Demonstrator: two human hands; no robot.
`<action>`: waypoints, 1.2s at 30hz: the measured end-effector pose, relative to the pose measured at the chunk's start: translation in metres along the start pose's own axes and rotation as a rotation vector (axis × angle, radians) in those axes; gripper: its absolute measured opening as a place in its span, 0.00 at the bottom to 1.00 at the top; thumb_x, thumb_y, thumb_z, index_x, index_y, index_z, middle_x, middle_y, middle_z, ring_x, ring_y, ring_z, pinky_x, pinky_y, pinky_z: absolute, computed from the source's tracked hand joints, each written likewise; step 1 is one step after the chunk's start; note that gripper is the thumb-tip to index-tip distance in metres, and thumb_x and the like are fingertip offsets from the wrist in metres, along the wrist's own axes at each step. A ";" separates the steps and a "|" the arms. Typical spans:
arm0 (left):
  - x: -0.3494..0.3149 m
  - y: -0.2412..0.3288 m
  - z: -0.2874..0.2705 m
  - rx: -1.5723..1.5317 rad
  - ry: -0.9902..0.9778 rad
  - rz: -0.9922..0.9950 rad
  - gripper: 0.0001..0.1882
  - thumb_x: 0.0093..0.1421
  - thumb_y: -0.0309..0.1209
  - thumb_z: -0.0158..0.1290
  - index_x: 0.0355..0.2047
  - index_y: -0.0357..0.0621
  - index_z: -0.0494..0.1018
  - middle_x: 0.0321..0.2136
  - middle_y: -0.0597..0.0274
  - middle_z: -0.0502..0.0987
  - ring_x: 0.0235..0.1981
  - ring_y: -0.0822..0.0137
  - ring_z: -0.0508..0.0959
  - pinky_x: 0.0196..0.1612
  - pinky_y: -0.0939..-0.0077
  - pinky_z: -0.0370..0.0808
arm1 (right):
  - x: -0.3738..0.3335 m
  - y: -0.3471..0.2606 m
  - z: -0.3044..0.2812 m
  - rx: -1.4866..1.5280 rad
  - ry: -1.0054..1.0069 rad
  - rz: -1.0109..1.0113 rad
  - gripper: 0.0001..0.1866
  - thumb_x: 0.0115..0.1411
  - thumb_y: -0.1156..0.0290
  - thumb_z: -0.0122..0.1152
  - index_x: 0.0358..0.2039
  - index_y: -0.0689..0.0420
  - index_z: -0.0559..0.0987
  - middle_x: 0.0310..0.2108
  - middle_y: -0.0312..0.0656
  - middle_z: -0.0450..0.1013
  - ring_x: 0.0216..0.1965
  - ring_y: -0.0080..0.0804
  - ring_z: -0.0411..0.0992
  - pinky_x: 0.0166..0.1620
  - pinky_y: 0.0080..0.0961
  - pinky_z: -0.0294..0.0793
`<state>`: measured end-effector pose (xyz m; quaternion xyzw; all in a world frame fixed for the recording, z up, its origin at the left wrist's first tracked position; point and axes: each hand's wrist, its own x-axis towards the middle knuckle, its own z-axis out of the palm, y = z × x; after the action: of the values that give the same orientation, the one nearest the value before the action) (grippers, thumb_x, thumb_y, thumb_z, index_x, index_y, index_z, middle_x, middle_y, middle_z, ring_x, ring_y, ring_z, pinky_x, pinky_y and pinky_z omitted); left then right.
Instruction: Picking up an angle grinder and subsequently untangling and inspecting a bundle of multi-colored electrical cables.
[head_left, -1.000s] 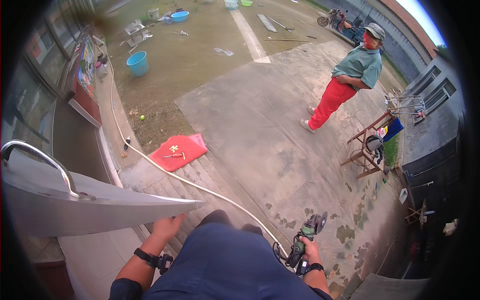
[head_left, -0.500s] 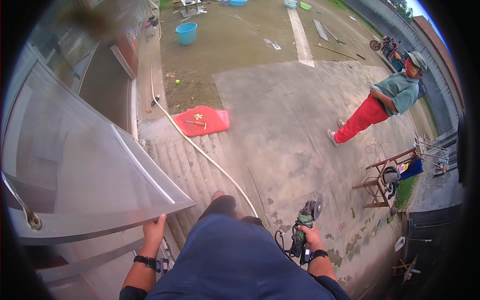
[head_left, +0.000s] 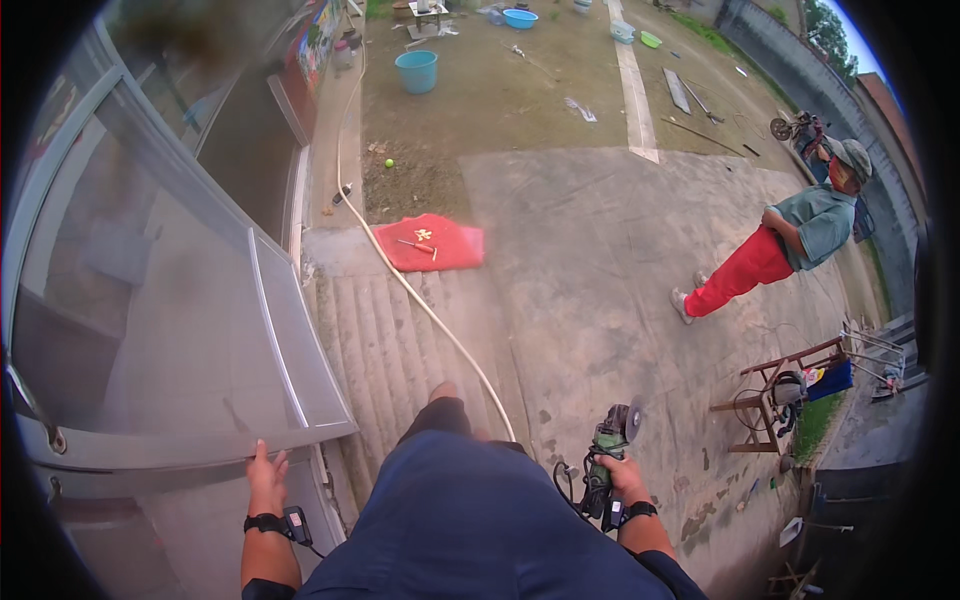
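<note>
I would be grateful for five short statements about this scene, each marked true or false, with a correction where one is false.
1. The right hand holds a green angle grinder. True.
2. The left hand is closed around a hammer. False: it is open, its fingers at the edge of a grey-framed door.
3. A red-handled tool lies on the red mat. True.
4. The other person wears blue trousers. False: the trousers are red.
5. A small yellow-green ball lies on the seat of the chair. False: it lies on the ground beyond the red mat.
</note>
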<state>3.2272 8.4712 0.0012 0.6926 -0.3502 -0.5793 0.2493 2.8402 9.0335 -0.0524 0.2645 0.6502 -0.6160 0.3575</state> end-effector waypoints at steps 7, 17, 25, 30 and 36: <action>0.016 -0.008 -0.012 -0.060 0.131 -0.008 0.29 0.67 0.44 0.48 0.64 0.50 0.56 0.63 0.63 0.58 0.51 0.54 0.75 0.44 0.67 0.75 | 0.019 0.024 -0.016 -0.074 0.010 -0.033 0.17 0.49 0.76 0.67 0.40 0.62 0.74 0.31 0.41 0.76 0.28 0.34 0.77 0.33 0.35 0.81; 0.004 -0.036 0.034 0.082 -0.039 -0.116 0.27 0.66 0.38 0.48 0.61 0.38 0.58 0.57 0.44 0.63 0.46 0.49 0.78 0.41 0.62 0.78 | 0.019 0.039 -0.034 -0.017 0.028 0.027 0.23 0.46 0.77 0.69 0.44 0.63 0.73 0.34 0.43 0.76 0.32 0.36 0.77 0.35 0.36 0.81; -0.021 -0.018 0.084 0.275 -0.365 -0.093 0.29 0.65 0.36 0.48 0.63 0.36 0.55 0.60 0.40 0.63 0.48 0.49 0.77 0.45 0.62 0.77 | -0.001 0.046 -0.036 -0.009 0.051 -0.021 0.16 0.50 0.75 0.67 0.41 0.60 0.77 0.30 0.40 0.76 0.27 0.34 0.77 0.30 0.36 0.80; -0.023 -0.012 0.110 0.361 -0.420 -0.063 0.25 0.64 0.35 0.47 0.59 0.36 0.59 0.53 0.44 0.69 0.45 0.49 0.78 0.42 0.62 0.77 | -0.005 0.069 -0.042 0.066 0.107 -0.003 0.16 0.50 0.73 0.68 0.40 0.61 0.78 0.29 0.40 0.76 0.25 0.33 0.76 0.30 0.34 0.80; -0.025 -0.007 0.130 0.469 -0.486 -0.071 0.21 0.63 0.30 0.48 0.55 0.37 0.63 0.48 0.47 0.73 0.41 0.52 0.80 0.38 0.64 0.78 | -0.015 0.082 -0.043 0.111 0.108 0.030 0.17 0.47 0.76 0.70 0.38 0.63 0.77 0.29 0.42 0.77 0.26 0.33 0.77 0.31 0.34 0.80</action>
<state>3.0991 8.5022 -0.0150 0.5846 -0.4986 -0.6395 -0.0278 2.9079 9.0858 -0.0914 0.3265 0.6293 -0.6305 0.3160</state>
